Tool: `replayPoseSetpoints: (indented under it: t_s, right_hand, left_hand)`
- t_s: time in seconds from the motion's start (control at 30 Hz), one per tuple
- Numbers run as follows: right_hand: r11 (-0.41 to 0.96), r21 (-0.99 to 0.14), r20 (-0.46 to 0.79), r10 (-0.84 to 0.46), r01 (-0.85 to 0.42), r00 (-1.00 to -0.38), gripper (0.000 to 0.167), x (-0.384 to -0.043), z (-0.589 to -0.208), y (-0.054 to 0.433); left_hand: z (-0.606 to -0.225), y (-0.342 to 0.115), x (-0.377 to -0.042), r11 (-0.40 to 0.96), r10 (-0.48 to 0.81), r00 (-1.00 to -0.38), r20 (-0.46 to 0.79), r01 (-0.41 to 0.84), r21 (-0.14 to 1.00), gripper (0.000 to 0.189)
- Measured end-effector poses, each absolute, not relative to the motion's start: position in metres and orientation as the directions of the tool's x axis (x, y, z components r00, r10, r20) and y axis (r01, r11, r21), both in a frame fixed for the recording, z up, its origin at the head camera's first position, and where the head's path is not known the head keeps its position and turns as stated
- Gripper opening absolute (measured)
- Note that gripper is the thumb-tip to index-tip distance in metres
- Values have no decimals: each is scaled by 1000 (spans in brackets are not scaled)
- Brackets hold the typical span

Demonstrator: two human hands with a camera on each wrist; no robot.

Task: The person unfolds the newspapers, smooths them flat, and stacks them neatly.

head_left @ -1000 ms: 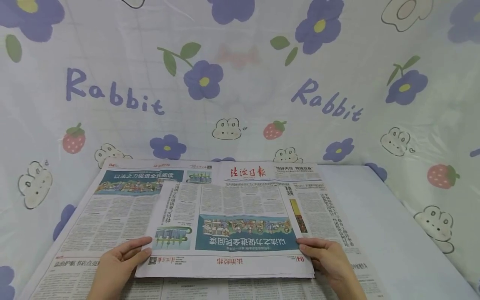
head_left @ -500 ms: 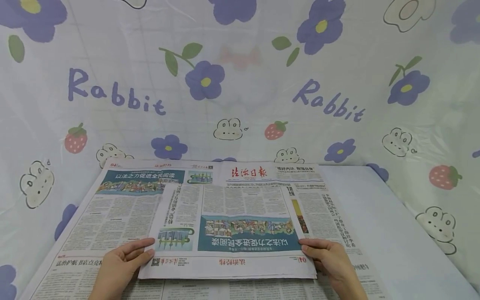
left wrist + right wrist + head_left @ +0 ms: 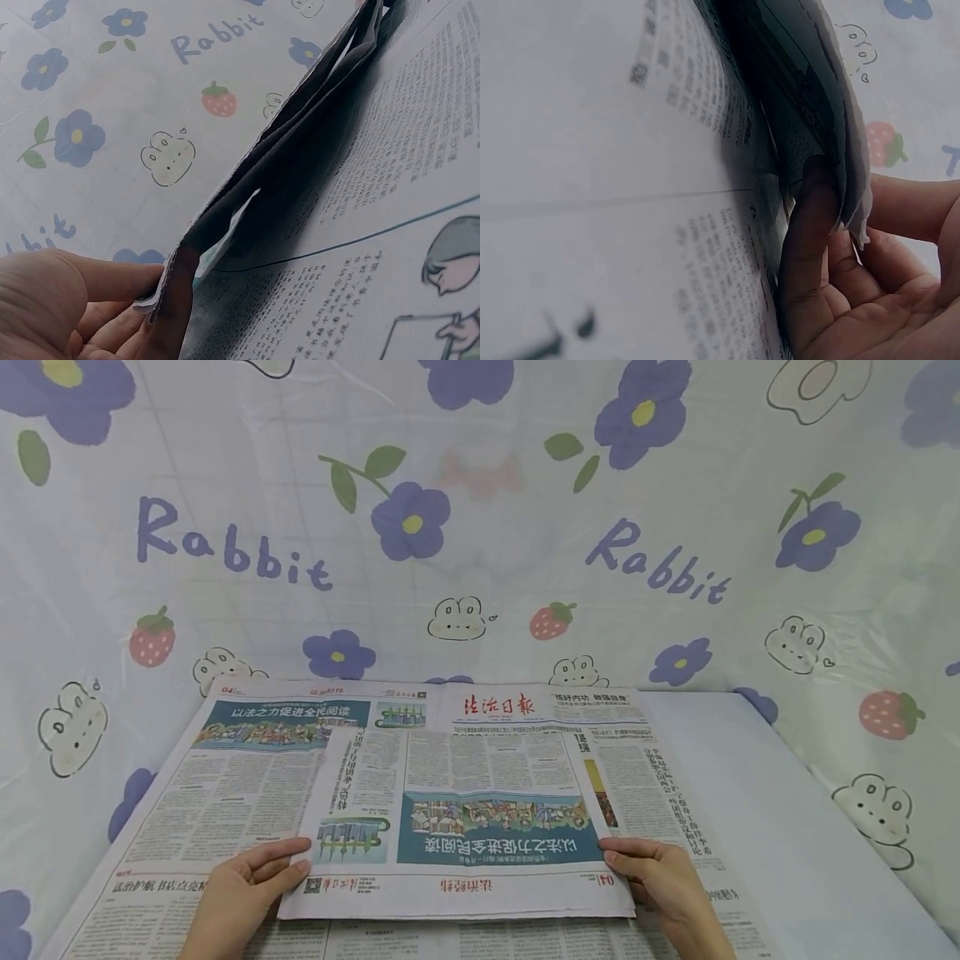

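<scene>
A folded newspaper, its print upside down in the head view, is held at both near sides above other newsprint. My left hand pinches its left edge between thumb and fingers. On the opposite edge, my right hand grips the paper the same way. In the left wrist view several layers of the folded newspaper show, with my left hand at their lower end. The right wrist view has the paper layers between the thumb and fingers of my right hand. A dark gap shows beneath the raised edges.
Spread newspaper lies flat underneath, reaching past the folded one at left, back and right. White table surface shows at the right. A curtain printed with flowers, rabbits and strawberries hangs behind and at the sides.
The head view has shifted very slightly. Both hands keep their grip on the folded newspaper, which stays almost in the same place.
</scene>
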State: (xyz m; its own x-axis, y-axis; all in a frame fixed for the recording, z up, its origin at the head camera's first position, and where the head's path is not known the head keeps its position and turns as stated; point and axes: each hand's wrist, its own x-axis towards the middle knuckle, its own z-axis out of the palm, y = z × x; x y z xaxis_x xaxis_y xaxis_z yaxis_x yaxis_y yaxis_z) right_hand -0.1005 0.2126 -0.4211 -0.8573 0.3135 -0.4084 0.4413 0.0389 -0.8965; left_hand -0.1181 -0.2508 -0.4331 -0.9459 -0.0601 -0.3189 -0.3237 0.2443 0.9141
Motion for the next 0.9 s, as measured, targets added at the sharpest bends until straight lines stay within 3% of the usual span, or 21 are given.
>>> replayPoseSetpoints:
  t_s: [0.47,0.73,0.9]
  right_hand:
    - [61,-896,-402,305,439,-863,27,-100,-418,211]
    - [78,-897,-392,310,434,-866,27,-100,-418,211]
    - [75,-899,-391,311,432,-866,26,-100,-418,211]
  left_hand:
    - [-433,-248,-119,69,-70,-940,-334,-338,939,62]
    - [-433,-248,-120,54,-62,-949,-311,-314,948,61]
    - [-434,-250,-120,89,-77,-950,-304,-310,947,48]
